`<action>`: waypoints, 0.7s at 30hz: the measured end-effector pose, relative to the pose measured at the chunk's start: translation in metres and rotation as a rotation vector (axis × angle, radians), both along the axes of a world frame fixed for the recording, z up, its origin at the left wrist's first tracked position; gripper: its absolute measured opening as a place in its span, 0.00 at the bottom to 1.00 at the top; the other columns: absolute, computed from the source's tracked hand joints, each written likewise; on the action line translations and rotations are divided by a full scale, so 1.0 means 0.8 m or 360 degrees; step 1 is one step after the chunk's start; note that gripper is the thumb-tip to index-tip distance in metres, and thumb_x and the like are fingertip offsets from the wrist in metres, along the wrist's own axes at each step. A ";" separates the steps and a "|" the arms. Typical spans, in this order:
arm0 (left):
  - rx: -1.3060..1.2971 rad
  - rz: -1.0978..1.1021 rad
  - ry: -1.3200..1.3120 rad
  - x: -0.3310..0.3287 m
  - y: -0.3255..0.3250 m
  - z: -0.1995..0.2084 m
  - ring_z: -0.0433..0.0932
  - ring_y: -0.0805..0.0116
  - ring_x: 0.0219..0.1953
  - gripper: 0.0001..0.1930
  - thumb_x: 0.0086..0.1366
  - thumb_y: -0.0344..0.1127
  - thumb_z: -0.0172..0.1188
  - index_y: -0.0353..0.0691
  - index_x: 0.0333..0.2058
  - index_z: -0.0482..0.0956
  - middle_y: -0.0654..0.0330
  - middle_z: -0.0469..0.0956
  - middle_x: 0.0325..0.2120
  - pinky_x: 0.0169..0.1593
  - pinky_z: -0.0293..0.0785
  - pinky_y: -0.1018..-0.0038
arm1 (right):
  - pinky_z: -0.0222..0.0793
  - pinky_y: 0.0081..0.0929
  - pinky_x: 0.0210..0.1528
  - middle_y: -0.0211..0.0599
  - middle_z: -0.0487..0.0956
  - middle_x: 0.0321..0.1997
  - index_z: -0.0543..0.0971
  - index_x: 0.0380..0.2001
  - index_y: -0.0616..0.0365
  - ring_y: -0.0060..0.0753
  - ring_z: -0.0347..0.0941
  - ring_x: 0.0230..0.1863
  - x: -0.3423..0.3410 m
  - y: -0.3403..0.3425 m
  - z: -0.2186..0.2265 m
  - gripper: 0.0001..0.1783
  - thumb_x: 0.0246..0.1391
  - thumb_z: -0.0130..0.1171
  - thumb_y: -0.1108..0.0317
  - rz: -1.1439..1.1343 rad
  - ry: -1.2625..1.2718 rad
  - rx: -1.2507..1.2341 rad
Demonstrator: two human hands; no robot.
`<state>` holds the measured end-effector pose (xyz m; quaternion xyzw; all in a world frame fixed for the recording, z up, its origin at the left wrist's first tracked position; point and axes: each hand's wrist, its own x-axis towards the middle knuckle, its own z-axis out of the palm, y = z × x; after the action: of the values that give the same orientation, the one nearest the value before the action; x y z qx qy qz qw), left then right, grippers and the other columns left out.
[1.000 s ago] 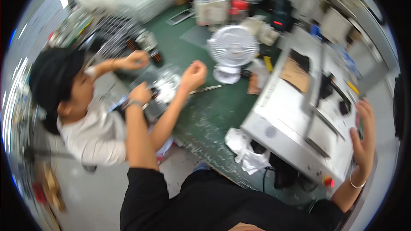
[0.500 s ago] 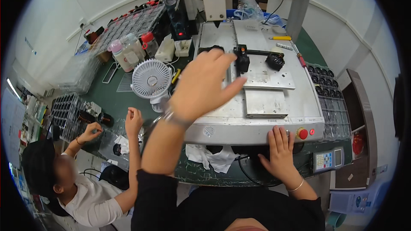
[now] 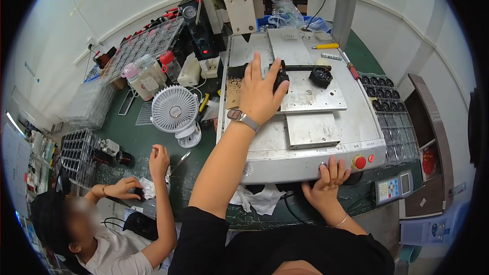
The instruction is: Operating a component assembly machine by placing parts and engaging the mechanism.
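Observation:
My left hand point(image 3: 260, 94), with a watch point(image 3: 236, 115) on its wrist, is open over the machine's metal bed, fingers spread. Its thumb and index finger are beside a black clamp block point(image 3: 279, 75), which they partly cover; contact is unclear. A black pad with a tan, worn surface point(image 3: 234, 85) lies left of the palm. Right of the block, a round black part point(image 3: 321, 77) sits on the silver fixture plate point(image 3: 312, 99). My right hand point(image 3: 326, 188) rests its bent, parted fingers on the machine's front panel point(image 3: 285, 167), left of a red knob point(image 3: 359, 162).
A white fan point(image 3: 175, 109) and bottles point(image 3: 168, 62) stand to the left. Clear trays of black round parts point(image 3: 383, 94) and a handheld keypad unit point(image 3: 393, 189) are at right. A co-worker's hands point(image 3: 159, 162) work at lower left, near a white cloth point(image 3: 147, 187).
My left hand has settled from a blurred motion to beside the clamp block, fingers more spread. My right fingers bend more at the panel. The co-worker's hand has moved to the white cloth. The view has shifted slightly.

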<state>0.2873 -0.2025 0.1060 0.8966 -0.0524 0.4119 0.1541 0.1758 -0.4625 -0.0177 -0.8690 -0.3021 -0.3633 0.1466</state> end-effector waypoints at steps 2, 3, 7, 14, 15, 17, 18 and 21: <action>-0.0005 0.0117 0.0054 0.000 0.012 0.007 0.56 0.39 0.61 0.28 0.60 0.42 0.56 0.46 0.60 0.65 0.40 0.58 0.60 0.58 0.60 0.50 | 0.22 0.59 0.68 0.61 0.54 0.66 0.57 0.54 0.59 0.65 0.41 0.69 0.001 -0.002 -0.001 0.42 0.37 0.67 0.61 0.0016 0.0009 -0.0031; 0.0034 0.0199 0.0112 0.001 0.025 0.007 0.56 0.39 0.61 0.29 0.59 0.38 0.55 0.42 0.60 0.63 0.39 0.57 0.60 0.58 0.59 0.49 | 0.23 0.59 0.68 0.57 0.55 0.66 0.58 0.54 0.57 0.63 0.42 0.69 0.000 0.002 -0.001 0.41 0.37 0.67 0.61 -0.0005 0.0015 0.0000; -0.0065 0.0528 0.0499 -0.009 0.036 -0.003 0.55 0.41 0.63 0.34 0.55 0.40 0.60 0.42 0.61 0.61 0.40 0.55 0.61 0.56 0.62 0.47 | 0.23 0.58 0.68 0.54 0.56 0.66 0.59 0.53 0.55 0.62 0.43 0.69 0.000 0.000 -0.003 0.39 0.37 0.66 0.61 -0.0003 0.0004 0.0030; -0.0142 0.0670 0.1023 -0.015 0.028 0.010 0.53 0.42 0.65 0.47 0.45 0.51 0.68 0.44 0.62 0.58 0.43 0.51 0.63 0.59 0.60 0.48 | 0.22 0.57 0.69 0.53 0.57 0.66 0.59 0.53 0.54 0.61 0.43 0.70 0.002 -0.002 -0.006 0.39 0.38 0.66 0.61 -0.0001 -0.0036 0.0049; -0.0214 0.0666 0.1012 -0.015 0.029 0.010 0.53 0.42 0.64 0.47 0.44 0.50 0.69 0.44 0.62 0.58 0.43 0.51 0.64 0.60 0.60 0.49 | 0.22 0.57 0.69 0.53 0.56 0.66 0.59 0.54 0.54 0.61 0.43 0.70 0.002 -0.003 -0.006 0.39 0.38 0.66 0.62 0.0006 -0.0035 0.0049; -0.0289 0.0642 0.0965 -0.012 0.033 0.008 0.54 0.42 0.64 0.46 0.43 0.49 0.69 0.44 0.61 0.59 0.44 0.52 0.63 0.59 0.60 0.49 | 0.22 0.57 0.69 0.53 0.56 0.66 0.59 0.54 0.54 0.61 0.43 0.70 0.002 -0.003 -0.006 0.39 0.38 0.66 0.62 0.0020 -0.0034 0.0047; -0.0360 0.0610 0.0920 -0.011 0.035 0.006 0.54 0.43 0.64 0.45 0.42 0.48 0.69 0.44 0.60 0.61 0.44 0.53 0.63 0.59 0.61 0.48 | 0.22 0.57 0.69 0.53 0.56 0.66 0.59 0.54 0.54 0.61 0.42 0.70 0.002 -0.002 -0.005 0.39 0.37 0.66 0.62 0.0015 -0.0030 0.0049; -0.0364 0.0625 0.0803 -0.008 0.034 0.003 0.57 0.45 0.62 0.44 0.40 0.47 0.69 0.44 0.58 0.63 0.46 0.56 0.61 0.58 0.62 0.50 | 0.22 0.57 0.69 0.53 0.56 0.66 0.59 0.54 0.54 0.61 0.42 0.70 0.002 -0.001 -0.005 0.39 0.37 0.66 0.62 0.0021 -0.0043 0.0055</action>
<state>0.2812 -0.1755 0.1084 0.9402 0.2074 0.2021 0.1795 0.1776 -0.4633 -0.0213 -0.8594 -0.3033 -0.3793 0.1599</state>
